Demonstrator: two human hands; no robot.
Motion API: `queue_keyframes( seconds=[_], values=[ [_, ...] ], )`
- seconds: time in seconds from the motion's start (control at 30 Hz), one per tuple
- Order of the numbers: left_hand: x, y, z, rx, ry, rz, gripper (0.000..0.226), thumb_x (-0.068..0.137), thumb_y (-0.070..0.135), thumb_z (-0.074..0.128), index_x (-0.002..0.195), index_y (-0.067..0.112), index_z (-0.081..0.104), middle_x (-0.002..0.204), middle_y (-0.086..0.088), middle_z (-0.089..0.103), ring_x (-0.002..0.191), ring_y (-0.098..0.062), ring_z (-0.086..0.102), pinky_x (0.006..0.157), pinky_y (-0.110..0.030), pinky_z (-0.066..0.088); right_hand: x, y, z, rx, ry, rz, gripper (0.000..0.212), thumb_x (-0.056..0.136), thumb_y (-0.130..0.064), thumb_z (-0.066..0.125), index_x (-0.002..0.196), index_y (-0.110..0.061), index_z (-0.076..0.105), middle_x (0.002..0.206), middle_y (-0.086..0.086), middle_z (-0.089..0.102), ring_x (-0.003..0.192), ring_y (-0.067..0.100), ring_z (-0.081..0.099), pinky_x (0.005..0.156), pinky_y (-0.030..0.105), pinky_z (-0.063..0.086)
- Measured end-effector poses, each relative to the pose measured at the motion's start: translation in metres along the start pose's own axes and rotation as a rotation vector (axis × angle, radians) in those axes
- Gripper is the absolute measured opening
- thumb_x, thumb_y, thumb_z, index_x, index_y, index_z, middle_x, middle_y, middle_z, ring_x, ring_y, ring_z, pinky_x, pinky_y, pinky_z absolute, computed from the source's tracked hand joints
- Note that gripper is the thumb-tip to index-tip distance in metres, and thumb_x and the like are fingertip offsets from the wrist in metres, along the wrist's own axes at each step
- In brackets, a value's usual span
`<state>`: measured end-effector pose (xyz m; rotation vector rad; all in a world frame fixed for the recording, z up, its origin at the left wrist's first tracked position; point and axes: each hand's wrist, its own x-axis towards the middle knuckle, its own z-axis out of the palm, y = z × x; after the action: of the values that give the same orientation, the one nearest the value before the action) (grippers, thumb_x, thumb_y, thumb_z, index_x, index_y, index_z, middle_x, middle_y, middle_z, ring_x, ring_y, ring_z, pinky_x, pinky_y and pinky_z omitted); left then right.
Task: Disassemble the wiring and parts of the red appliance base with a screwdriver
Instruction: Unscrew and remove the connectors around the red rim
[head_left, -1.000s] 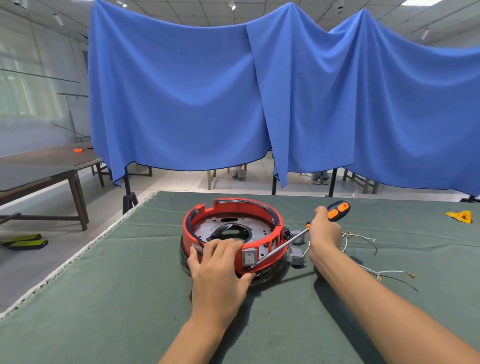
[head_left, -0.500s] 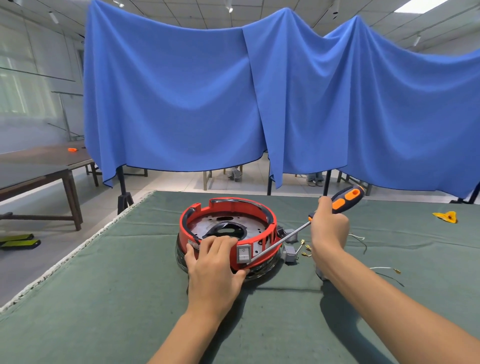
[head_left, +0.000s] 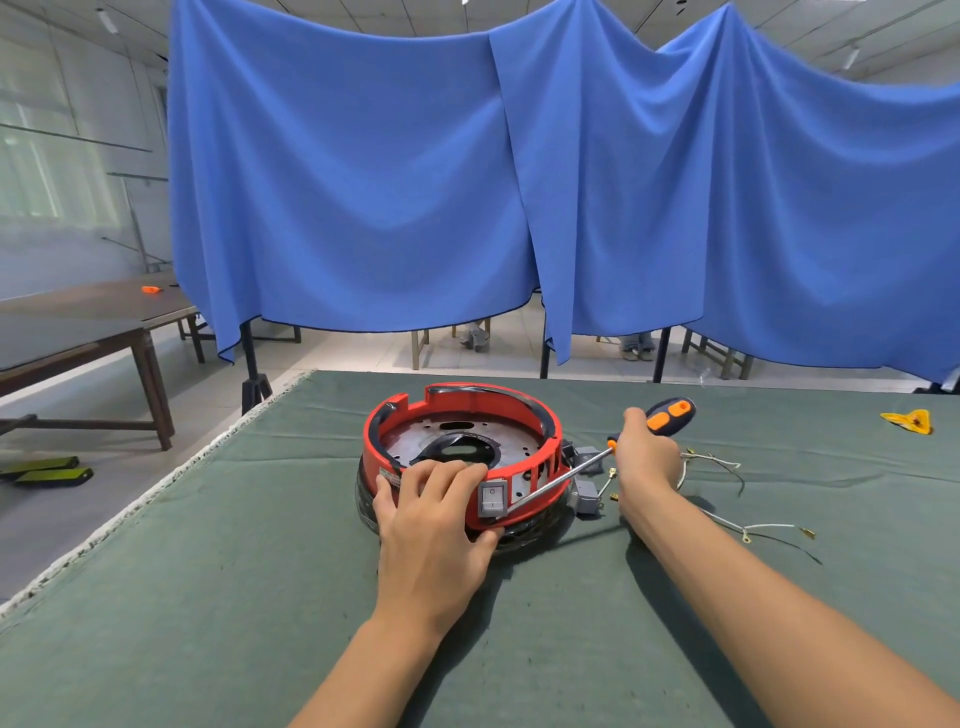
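Observation:
The round red appliance base (head_left: 540, 423) lies open side up on the green cloth table (head_left: 208, 597), a grey metal plate inside it. My left hand (head_left: 434, 525) grips its near rim, fingers over the edge, thumb below a grey rocker switch (head_left: 492, 498). My right hand (head_left: 644, 460) holds the screwdriver (head_left: 670, 415) by its blue and orange handle. Its metal shaft runs down-left, the tip against the red wall beside the switch. Grey connector blocks (head_left: 586, 496) hang outside the base's right side.
Loose white wires (head_left: 753, 527) with small terminals lie on the cloth right of my right hand. A yellow object (head_left: 908, 420) sits at the far right. Blue drapes (head_left: 571, 182) hang behind the table. A brown wooden table (head_left: 78, 332) stands to the left.
My head has shifted, so the scene sits slightly differently in view. My right hand and the screwdriver handle rose a little, then lowered. My left hand stays on the rim.

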<state>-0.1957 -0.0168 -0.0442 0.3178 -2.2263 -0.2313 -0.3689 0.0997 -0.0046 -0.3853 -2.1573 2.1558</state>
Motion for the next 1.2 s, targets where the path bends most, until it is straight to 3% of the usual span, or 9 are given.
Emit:
queue_keyframes(
  seconds=[0.23, 0.43, 0.63, 0.8, 0.9, 1.0, 1.1, 1.2],
  values=[
    [0.002, 0.001, 0.001, -0.005, -0.021, -0.037, 0.062, 0.053, 0.023, 0.089, 0.111, 0.022, 0.066, 0.108, 0.009, 0.064, 0.108, -0.023, 0.055, 0.096, -0.067, 0.036, -0.008, -0.006, -0.011, 0.094, 0.025, -0.045, 0.03, 0.085, -0.037, 0.048, 0.066, -0.014, 0.05, 0.063, -0.001, 0.055, 0.053, 0.018, 0.042, 0.051, 0.031, 0.031],
    [0.002, 0.001, 0.0, 0.002, -0.052, -0.049, 0.06, 0.056, 0.023, 0.088, 0.112, 0.02, 0.066, 0.11, 0.006, 0.064, 0.111, -0.024, 0.053, 0.098, -0.065, 0.031, -0.034, -0.032, -0.031, 0.086, 0.036, -0.259, 0.031, 0.087, -0.036, 0.05, 0.063, -0.016, 0.047, 0.056, -0.005, 0.055, 0.053, 0.02, 0.045, 0.052, 0.031, 0.032],
    [0.001, 0.003, -0.003, 0.012, -0.045, -0.031, 0.059, 0.055, 0.022, 0.088, 0.111, 0.018, 0.067, 0.108, 0.005, 0.065, 0.108, -0.027, 0.055, 0.097, -0.065, 0.035, -0.065, -0.059, -0.021, 0.014, -0.003, -0.625, 0.036, 0.086, -0.042, 0.051, 0.059, -0.02, 0.044, 0.057, -0.002, 0.057, 0.054, 0.017, 0.054, 0.05, 0.027, 0.034],
    [-0.001, 0.001, -0.003, -0.026, -0.053, -0.046, 0.058, 0.059, 0.024, 0.086, 0.113, 0.021, 0.065, 0.112, 0.007, 0.063, 0.114, -0.023, 0.052, 0.102, -0.063, 0.03, -0.046, -0.061, -0.027, 0.023, 0.05, -0.519, 0.032, 0.089, -0.038, 0.053, 0.066, -0.016, 0.054, 0.063, 0.001, 0.063, 0.061, 0.023, 0.055, 0.052, 0.025, 0.037],
    [0.0, 0.0, -0.004, -0.032, -0.044, -0.054, 0.058, 0.061, 0.026, 0.084, 0.115, 0.022, 0.063, 0.114, 0.008, 0.062, 0.117, -0.021, 0.05, 0.104, -0.062, 0.029, -0.033, -0.071, -0.038, 0.116, 0.079, -0.472, 0.034, 0.089, -0.036, 0.052, 0.061, -0.016, 0.054, 0.042, -0.01, 0.057, 0.048, 0.008, 0.054, 0.046, 0.024, 0.036],
    [0.0, 0.0, -0.002, -0.027, -0.036, -0.06, 0.059, 0.058, 0.024, 0.086, 0.112, 0.019, 0.064, 0.111, 0.006, 0.063, 0.114, -0.022, 0.053, 0.101, -0.063, 0.031, -0.035, -0.081, -0.04, 0.201, 0.044, -0.548, 0.033, 0.089, -0.034, 0.053, 0.061, -0.016, 0.052, 0.039, -0.019, 0.055, 0.038, -0.002, 0.05, 0.048, 0.021, 0.037],
    [0.0, 0.002, -0.002, -0.043, -0.001, -0.06, 0.062, 0.051, 0.022, 0.09, 0.107, 0.016, 0.064, 0.105, 0.005, 0.064, 0.108, -0.023, 0.055, 0.096, -0.064, 0.036, -0.047, -0.087, -0.032, 0.223, -0.026, -0.645, 0.034, 0.091, -0.031, 0.053, 0.061, -0.015, 0.051, 0.039, -0.016, 0.054, 0.039, -0.004, 0.05, 0.043, 0.012, 0.036],
    [0.0, 0.001, -0.002, -0.056, 0.004, -0.057, 0.059, 0.052, 0.023, 0.09, 0.105, 0.017, 0.063, 0.104, 0.007, 0.063, 0.107, -0.02, 0.054, 0.097, -0.064, 0.036, -0.061, -0.091, -0.02, 0.206, -0.088, -0.735, 0.037, 0.087, -0.036, 0.052, 0.057, -0.016, 0.049, 0.041, -0.013, 0.054, 0.043, 0.0, 0.052, 0.045, 0.014, 0.038]
  ],
)
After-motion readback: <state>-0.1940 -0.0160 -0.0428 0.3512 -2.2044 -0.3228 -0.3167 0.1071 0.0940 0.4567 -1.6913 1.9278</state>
